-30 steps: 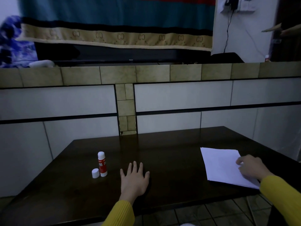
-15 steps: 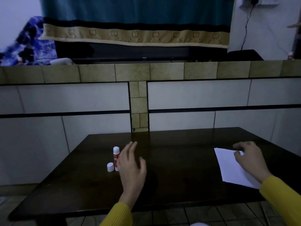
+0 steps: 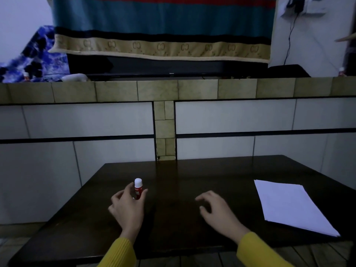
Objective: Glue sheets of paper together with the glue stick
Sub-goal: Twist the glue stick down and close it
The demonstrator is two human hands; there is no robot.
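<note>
the glue stick point(image 3: 138, 188) stands upright on the dark surface point(image 3: 183, 176), its white top showing above the red barrel, and serves as the landmark here. the left hand point(image 3: 126, 207) is curled around it from the near side, thumb to the right of the barrel and fingers to the left, cupped and partly spread; whether the tips actually press the barrel is too close to tell, so it reads as a grasp about to close, not one made. the cupped shape suits a small round tube that tips easily. to the right of the glue stick, with bare surface between, the right hand point(image 3: 215, 208) hovers palm down with fingers loosely spread, holding nothing. well to the right of the stick lies the stack of white paper point(image 3: 289, 205), flat and near the surface's right edge, touched by neither hand. no glue has been laid down yet, judging by the clean top sheet; picking up the stick looks like the step in hand.
</note>
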